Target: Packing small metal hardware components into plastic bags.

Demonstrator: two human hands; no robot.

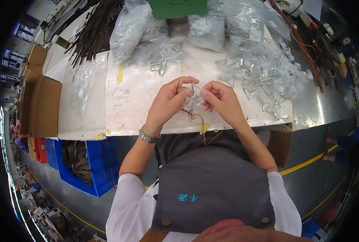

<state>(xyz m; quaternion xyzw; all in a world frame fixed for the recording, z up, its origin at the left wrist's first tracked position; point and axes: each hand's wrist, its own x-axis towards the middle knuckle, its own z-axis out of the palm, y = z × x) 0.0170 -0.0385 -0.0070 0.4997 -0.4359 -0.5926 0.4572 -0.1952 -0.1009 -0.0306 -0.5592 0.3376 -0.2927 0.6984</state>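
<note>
Over the front of the white worktable [147,94], both hands meet at a small metal triangle ring [196,87] with clear plastic film [195,99] around it. My left hand [166,101] pinches one side of it, the index finger arched above the thumb. Thumb and fingers of my right hand [224,101] grip the other side. A thin orange-and-dark cord [203,117] trails from under my left hand down past the table edge, with a yellow piece [204,128] at the edge. Where the cord's upper end goes is hidden by my fingers.
Loose triangle rings in plastic [268,80] lie to the right, more [163,60] at the back left. Full clear bags [131,32] and a green box [177,9] stand behind. Dark straps [94,28] lie far left, near a cardboard box [46,107]; a blue crate [102,165] sits below.
</note>
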